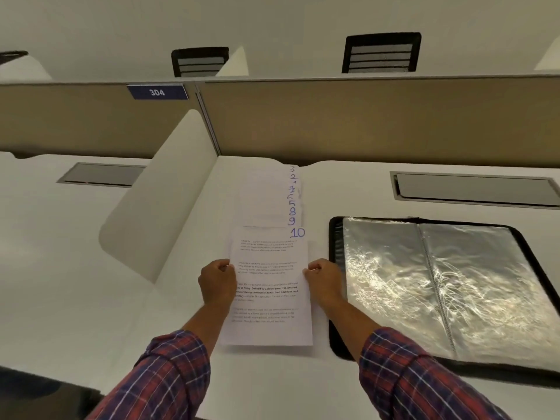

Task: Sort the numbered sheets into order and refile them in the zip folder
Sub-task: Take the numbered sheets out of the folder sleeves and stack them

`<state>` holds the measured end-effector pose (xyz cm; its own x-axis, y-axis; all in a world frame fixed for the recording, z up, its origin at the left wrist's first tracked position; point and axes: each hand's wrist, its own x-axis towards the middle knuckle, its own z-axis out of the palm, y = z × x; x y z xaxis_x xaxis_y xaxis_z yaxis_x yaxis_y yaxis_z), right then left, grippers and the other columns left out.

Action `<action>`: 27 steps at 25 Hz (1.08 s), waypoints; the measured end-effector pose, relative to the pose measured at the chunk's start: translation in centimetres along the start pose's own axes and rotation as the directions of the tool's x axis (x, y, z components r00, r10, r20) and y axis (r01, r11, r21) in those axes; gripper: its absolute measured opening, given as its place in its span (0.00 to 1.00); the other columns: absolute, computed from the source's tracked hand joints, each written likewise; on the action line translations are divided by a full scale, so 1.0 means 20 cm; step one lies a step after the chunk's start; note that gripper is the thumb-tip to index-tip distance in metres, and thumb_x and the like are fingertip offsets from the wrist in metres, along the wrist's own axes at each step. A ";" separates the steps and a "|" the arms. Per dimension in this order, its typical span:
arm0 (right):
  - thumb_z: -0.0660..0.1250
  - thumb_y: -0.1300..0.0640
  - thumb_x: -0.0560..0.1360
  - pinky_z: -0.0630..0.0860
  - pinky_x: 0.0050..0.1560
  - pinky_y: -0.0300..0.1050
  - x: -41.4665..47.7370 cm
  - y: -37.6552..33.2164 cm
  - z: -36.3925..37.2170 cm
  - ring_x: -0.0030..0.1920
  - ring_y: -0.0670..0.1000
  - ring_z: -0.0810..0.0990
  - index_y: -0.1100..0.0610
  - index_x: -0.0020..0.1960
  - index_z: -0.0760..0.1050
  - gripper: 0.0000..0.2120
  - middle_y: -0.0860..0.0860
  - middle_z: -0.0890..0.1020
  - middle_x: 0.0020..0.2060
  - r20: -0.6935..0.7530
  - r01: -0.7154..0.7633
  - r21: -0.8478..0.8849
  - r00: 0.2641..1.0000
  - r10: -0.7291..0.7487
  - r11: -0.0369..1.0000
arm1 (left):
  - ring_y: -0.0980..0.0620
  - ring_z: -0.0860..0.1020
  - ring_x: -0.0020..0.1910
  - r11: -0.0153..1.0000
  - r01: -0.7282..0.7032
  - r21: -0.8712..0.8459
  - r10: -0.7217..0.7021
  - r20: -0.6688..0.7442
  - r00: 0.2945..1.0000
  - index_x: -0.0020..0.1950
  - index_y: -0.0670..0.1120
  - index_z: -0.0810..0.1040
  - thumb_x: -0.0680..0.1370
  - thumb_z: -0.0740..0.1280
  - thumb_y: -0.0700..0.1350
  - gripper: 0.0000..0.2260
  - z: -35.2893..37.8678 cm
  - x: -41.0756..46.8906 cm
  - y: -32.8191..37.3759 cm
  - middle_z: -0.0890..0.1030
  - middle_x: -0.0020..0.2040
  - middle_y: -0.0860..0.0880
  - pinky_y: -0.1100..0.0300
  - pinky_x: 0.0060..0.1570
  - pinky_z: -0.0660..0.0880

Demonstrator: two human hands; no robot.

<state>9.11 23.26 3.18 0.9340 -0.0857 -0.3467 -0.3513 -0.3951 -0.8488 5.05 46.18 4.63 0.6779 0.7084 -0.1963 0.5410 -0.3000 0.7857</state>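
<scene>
Several white printed sheets lie fanned in a column on the white desk, their blue handwritten numbers showing along the right edges. The nearest sheet (268, 298), marked 10, lies on top. My left hand (216, 283) pinches its left edge and my right hand (322, 280) pinches its right edge. The fanned sheets behind it (266, 195) reach back toward the partition. To the right lies the zip folder (448, 286), black-rimmed and open flat, showing shiny clear sleeves.
A curved white divider (157, 195) stands to the left of the sheets. A beige partition (333, 122) closes the back of the desk (272, 383). A grey cable hatch (472, 189) sits behind the folder. Two black chairs are beyond the partition.
</scene>
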 end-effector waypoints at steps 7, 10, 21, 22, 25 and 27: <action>0.67 0.59 0.80 0.78 0.38 0.42 0.12 -0.05 0.20 0.41 0.46 0.80 0.55 0.48 0.78 0.03 0.47 0.81 0.41 -0.044 -0.039 -0.153 0.998 0.033 0.987 | 0.49 0.82 0.43 0.996 -0.054 0.068 0.048 0.087 0.995 0.54 0.44 0.86 0.80 0.65 0.38 0.10 0.01 0.29 -0.04 0.86 0.49 0.47 0.56 0.46 0.80; 0.67 0.58 0.81 0.76 0.38 0.40 0.14 -0.03 0.24 0.39 0.45 0.77 0.58 0.48 0.78 0.04 0.48 0.80 0.41 -0.071 -0.052 -0.198 0.997 0.039 0.979 | 0.46 0.82 0.51 0.994 -0.047 0.098 0.035 0.119 0.992 0.60 0.42 0.85 0.80 0.66 0.38 0.12 0.02 0.36 -0.08 0.85 0.54 0.45 0.52 0.57 0.80; 0.70 0.49 0.81 0.73 0.54 0.37 0.04 0.06 0.23 0.56 0.47 0.77 0.56 0.67 0.73 0.18 0.50 0.77 0.59 0.016 0.133 -0.310 0.991 -0.135 0.941 | 0.43 0.81 0.49 0.990 -0.079 0.116 0.068 0.093 0.993 0.52 0.49 0.82 0.79 0.67 0.43 0.05 0.07 0.38 -0.11 0.81 0.48 0.48 0.43 0.55 0.81; 0.69 0.49 0.82 0.74 0.57 0.39 0.01 0.08 0.21 0.59 0.47 0.76 0.56 0.70 0.73 0.20 0.51 0.76 0.62 0.018 0.165 -0.325 0.986 -0.168 0.931 | 0.42 0.81 0.54 0.983 -0.100 0.157 0.089 0.075 0.993 0.59 0.46 0.82 0.80 0.67 0.46 0.10 0.09 0.37 -0.11 0.81 0.55 0.45 0.41 0.58 0.79; 0.70 0.49 0.81 0.71 0.68 0.45 -0.05 0.14 0.12 0.67 0.52 0.75 0.57 0.72 0.73 0.23 0.52 0.75 0.68 -0.055 0.253 -0.434 0.951 -0.305 0.865 | 0.39 0.76 0.62 0.946 -0.271 0.178 0.268 0.041 0.963 0.66 0.45 0.79 0.80 0.70 0.46 0.15 0.15 0.31 -0.07 0.78 0.65 0.42 0.39 0.63 0.75; 0.69 0.48 0.81 0.69 0.70 0.50 -0.08 0.18 0.04 0.70 0.55 0.74 0.58 0.74 0.72 0.25 0.54 0.74 0.72 -0.082 0.274 -0.530 0.925 -0.370 0.802 | 0.42 0.76 0.63 0.891 -0.428 0.151 0.421 0.080 0.904 0.66 0.45 0.79 0.79 0.71 0.44 0.15 0.21 0.23 -0.03 0.79 0.64 0.43 0.41 0.64 0.73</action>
<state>6.35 22.65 0.26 0.9996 -0.0081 0.0258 0.0079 -0.8255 -0.5643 9.95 46.94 0.67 0.8801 0.4628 0.1065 0.2668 -0.6673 0.6954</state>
